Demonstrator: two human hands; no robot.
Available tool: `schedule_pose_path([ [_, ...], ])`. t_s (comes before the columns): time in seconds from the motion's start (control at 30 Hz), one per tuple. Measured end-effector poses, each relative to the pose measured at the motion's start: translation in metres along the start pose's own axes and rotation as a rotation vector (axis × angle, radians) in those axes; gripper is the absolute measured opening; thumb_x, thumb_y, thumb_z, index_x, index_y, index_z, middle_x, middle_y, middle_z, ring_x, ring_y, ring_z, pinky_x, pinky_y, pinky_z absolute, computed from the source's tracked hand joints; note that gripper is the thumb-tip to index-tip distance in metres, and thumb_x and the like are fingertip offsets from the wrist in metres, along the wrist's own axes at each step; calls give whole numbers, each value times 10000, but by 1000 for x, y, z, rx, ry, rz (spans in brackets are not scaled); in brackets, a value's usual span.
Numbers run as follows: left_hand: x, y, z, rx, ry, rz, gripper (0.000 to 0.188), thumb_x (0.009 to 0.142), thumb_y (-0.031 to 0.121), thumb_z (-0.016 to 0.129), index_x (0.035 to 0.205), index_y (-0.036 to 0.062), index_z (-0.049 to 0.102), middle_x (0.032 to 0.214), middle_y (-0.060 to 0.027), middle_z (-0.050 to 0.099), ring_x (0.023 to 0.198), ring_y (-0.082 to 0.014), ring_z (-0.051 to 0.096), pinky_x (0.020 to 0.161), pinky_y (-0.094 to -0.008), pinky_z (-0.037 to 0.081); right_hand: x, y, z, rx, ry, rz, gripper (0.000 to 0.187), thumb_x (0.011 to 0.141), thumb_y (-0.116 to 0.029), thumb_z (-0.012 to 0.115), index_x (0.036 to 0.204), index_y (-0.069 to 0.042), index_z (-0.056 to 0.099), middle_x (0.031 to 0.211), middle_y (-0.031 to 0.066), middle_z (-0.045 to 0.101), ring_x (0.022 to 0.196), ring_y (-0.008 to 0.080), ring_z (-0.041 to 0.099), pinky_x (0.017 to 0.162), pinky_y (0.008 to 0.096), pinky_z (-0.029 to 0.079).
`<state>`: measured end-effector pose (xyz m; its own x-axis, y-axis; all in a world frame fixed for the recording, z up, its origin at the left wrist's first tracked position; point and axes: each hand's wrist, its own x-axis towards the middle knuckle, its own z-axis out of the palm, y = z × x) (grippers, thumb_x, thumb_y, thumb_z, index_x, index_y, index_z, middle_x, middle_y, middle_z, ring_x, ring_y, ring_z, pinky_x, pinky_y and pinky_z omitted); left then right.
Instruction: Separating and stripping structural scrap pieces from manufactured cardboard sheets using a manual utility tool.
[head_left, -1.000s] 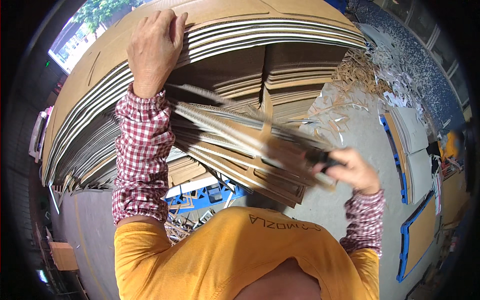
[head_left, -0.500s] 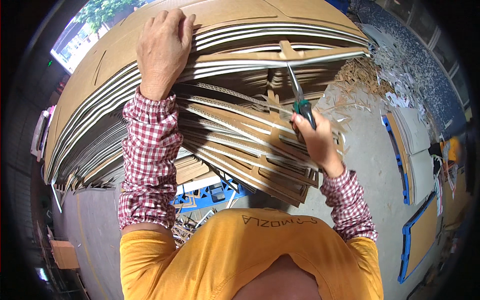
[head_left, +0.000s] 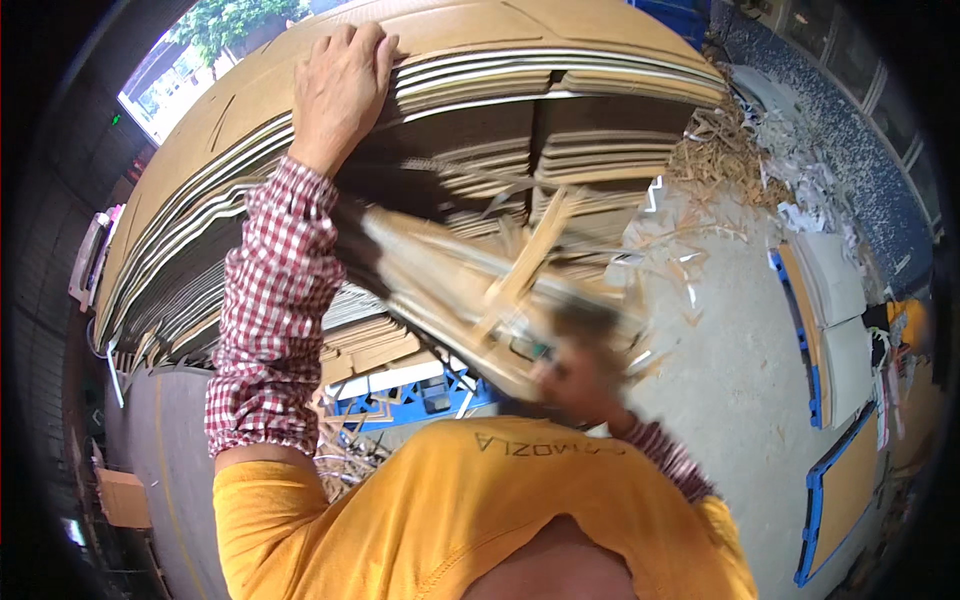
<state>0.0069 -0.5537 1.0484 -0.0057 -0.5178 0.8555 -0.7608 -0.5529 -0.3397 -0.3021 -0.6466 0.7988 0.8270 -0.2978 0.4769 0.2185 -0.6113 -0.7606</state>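
My left hand [head_left: 342, 95] is on the upper edge of a tall stack of brown die-cut cardboard sheets [head_left: 470, 30], its fingers bent over the top sheets. White edges show between the upper layers. Low in front of my chest, my right hand [head_left: 585, 385] is smeared by motion. A bit of green handle shows beside it, belonging to the pliers [head_left: 530, 348]; their jaws are lost in the blur. Next to that hand, a blurred bundle of cardboard waste pieces [head_left: 440, 265] slants down from the stack toward me, with a loose strip [head_left: 530, 255] sticking up.
A blue pallet [head_left: 400, 398] lies below the stack, with cardboard scraps [head_left: 345, 455] near it. More brown scraps [head_left: 725, 160] heap up at the far right. On the right, grey-white sheets [head_left: 830, 300] and a brown board [head_left: 842, 490] rest on blue pallets.
My right hand has swept down toward my chest with the pliers. The fanned waste layers have dropped with it, exposing the cut-out hollow in the stack. My left hand has barely moved.
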Motion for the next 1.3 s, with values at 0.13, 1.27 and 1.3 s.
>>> schedule_pose_path([
  [0.13, 8, 12, -12, 23, 8, 29, 207, 889, 283, 490, 877, 97, 581, 800, -76, 574, 765, -259, 561, 626, -387, 410, -2, -18, -68, 123, -516, 417, 318, 823, -314, 596, 868, 0, 615, 679, 145, 592, 609, 194, 557, 570, 314, 430],
  [1.27, 2, 2, -5, -49, -60, -6, 242, 890, 319, 487, 932, 125, 626, 857, -59, 616, 789, -231, 568, 665, -376, 418, 194, -74, -146, 261, -135, 370, 395, 886, -386, 516, 772, -17, 600, 701, 47, 583, 646, 120, 555, 508, 268, 463],
  [1.3, 6, -1, -7, -43, -64, -5, 242, 890, 319, 487, 932, 125, 626, 857, -59, 616, 789, -231, 568, 665, -376, 418, 195, -73, -142, 348, -127, 385, 387, 889, -374, 517, 782, -10, 591, 707, 53, 585, 647, 115, 568, 499, 256, 478],
])
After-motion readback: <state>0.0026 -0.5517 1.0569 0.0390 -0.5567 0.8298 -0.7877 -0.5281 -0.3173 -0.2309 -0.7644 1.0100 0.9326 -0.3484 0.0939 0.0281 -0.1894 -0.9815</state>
